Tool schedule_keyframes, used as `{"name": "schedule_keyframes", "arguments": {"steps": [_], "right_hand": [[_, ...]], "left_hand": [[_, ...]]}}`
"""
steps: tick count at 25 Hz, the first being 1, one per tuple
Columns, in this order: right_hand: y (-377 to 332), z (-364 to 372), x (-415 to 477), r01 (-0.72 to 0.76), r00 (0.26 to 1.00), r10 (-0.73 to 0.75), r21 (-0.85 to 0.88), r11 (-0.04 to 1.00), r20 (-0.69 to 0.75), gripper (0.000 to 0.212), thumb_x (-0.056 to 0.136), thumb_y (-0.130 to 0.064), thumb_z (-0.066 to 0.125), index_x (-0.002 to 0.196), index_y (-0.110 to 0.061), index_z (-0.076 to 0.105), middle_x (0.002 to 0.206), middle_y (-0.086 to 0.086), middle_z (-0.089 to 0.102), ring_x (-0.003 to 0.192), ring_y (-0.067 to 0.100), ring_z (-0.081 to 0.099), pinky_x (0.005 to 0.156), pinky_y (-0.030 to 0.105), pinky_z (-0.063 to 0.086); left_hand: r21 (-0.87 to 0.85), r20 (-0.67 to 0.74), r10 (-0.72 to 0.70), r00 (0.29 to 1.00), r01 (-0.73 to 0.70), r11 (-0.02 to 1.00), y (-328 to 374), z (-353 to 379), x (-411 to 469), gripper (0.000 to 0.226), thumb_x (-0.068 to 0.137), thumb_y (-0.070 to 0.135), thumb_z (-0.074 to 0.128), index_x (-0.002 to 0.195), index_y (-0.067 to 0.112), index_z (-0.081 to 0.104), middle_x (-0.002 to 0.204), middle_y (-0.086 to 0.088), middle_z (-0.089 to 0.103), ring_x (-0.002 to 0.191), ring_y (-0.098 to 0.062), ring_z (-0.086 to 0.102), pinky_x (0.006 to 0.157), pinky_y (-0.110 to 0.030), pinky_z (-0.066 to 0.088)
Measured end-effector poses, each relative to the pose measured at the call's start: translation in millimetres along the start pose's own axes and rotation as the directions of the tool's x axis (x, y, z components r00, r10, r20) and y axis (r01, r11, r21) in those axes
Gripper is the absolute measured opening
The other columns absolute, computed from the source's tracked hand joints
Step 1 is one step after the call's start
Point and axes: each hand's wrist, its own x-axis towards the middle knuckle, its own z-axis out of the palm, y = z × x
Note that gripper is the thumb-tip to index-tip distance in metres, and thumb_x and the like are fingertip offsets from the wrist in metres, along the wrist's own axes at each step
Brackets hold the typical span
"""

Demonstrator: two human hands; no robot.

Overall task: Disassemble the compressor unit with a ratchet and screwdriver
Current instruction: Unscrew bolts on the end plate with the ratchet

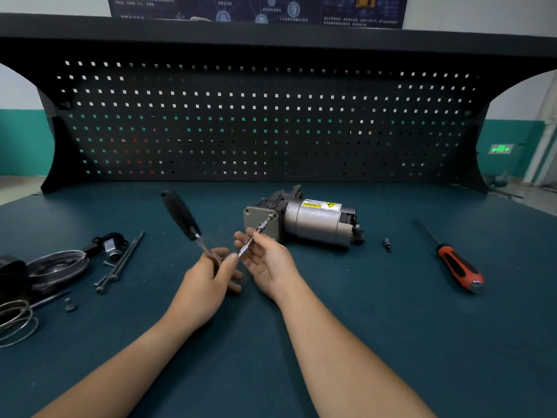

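The grey compressor unit lies on its side in the middle of the bench, its square end plate facing me. A ratchet with a black handle points up and left; my left hand grips its head. From the head a thin extension bar runs up to a bolt on the end plate. My right hand lies palm up under the bar, its fingers loosely curled round it. A red and black screwdriver lies at the right, apart from both hands.
Removed parts lie at the left: a black cover, a small black fitting, long bolts, wire rings and a small nut. A loose bit lies right of the compressor. A black pegboard walls the bench's back.
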Motion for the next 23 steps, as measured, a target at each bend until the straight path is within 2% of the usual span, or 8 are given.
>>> {"name": "schedule_keyframes", "arguments": {"steps": [3,5,10,13,16,19,21,23], "right_hand": [[2,2,1,0.027,1.000,-0.026,0.016,1.000,-0.014,0.016,0.096,-0.008,0.046,0.084,-0.009,0.057,0.065,0.003,0.069,0.057,0.010,0.065,0.053,0.018,0.052],[3,3,1,0.035,0.999,-0.035,-0.011,0.999,-0.022,0.016,0.096,-0.008,0.047,0.082,-0.011,0.056,0.063,0.001,0.069,0.056,0.008,0.065,0.056,0.016,0.051],[0,2,0,0.012,1.000,-0.012,0.022,1.000,-0.013,0.014,0.096,-0.012,0.047,0.086,-0.010,0.056,0.063,0.002,0.070,0.056,0.010,0.066,0.063,0.021,0.050],[-1,1,-1,-0.022,1.000,0.022,0.012,1.000,-0.018,0.014,0.096,-0.012,0.045,0.088,-0.011,0.056,0.063,0.001,0.071,0.056,0.009,0.066,0.058,0.018,0.050],[-2,2,-2,-0.029,0.999,0.030,0.012,0.999,-0.026,0.015,0.096,-0.009,0.043,0.088,-0.011,0.056,0.063,0.002,0.071,0.058,0.009,0.066,0.059,0.018,0.049],[-1,2,-1,-0.010,1.000,0.011,0.015,1.000,-0.021,0.016,0.096,-0.007,0.043,0.087,-0.010,0.056,0.064,0.003,0.070,0.060,0.011,0.066,0.063,0.020,0.050],[0,2,-1,0.001,1.000,-0.001,0.033,0.999,-0.009,0.018,0.097,-0.007,0.043,0.086,-0.009,0.056,0.067,0.004,0.069,0.065,0.013,0.065,0.065,0.023,0.050],[1,4,-1,0.017,1.000,-0.016,0.027,0.999,-0.025,0.018,0.097,-0.007,0.044,0.084,-0.009,0.057,0.065,0.002,0.069,0.059,0.011,0.065,0.060,0.019,0.051]], "left_hand": [[0.637,0.151,0.312,0.938,-0.334,0.695,-1,-5,-4,0.035,0.094,0.022,0.051,0.129,0.021,0.049,0.097,0.002,0.062,0.092,-0.020,0.061,0.086,-0.030,0.040],[0.763,0.230,0.353,0.907,-0.393,0.513,0,-5,-5,0.047,0.094,0.025,0.049,0.140,0.029,0.037,0.110,0.002,0.057,0.104,-0.020,0.056,0.101,-0.037,0.033],[0.207,0.055,0.151,0.987,-0.159,0.965,-1,-1,-1,0.022,0.096,0.031,0.045,0.117,0.027,0.042,0.085,0.008,0.065,0.083,-0.012,0.066,0.073,-0.021,0.043],[-0.159,0.034,-0.057,0.998,0.062,0.985,-4,2,6,0.022,0.099,0.031,0.038,0.116,0.018,0.043,0.078,-0.006,0.068,0.062,-0.015,0.068,0.068,-0.024,0.047],[-0.181,0.038,-0.078,0.996,0.083,0.980,-5,2,7,0.022,0.099,0.030,0.037,0.115,0.016,0.043,0.077,-0.008,0.068,0.060,-0.016,0.068,0.069,-0.028,0.049],[0.166,0.063,0.052,0.997,-0.062,0.984,-4,-3,2,0.030,0.097,0.028,0.045,0.125,0.019,0.044,0.089,-0.001,0.067,0.080,-0.016,0.067,0.079,-0.027,0.045],[0.578,0.165,0.252,0.954,-0.300,0.759,-5,-8,2,0.040,0.095,0.024,0.049,0.135,0.022,0.043,0.109,0.000,0.061,0.098,-0.020,0.060,0.092,-0.035,0.039],[0.738,0.259,0.349,0.901,-0.418,0.530,-5,-9,-1,0.046,0.095,0.025,0.048,0.140,0.029,0.039,0.120,0.003,0.052,0.106,-0.019,0.055,0.105,-0.044,0.029]]}}
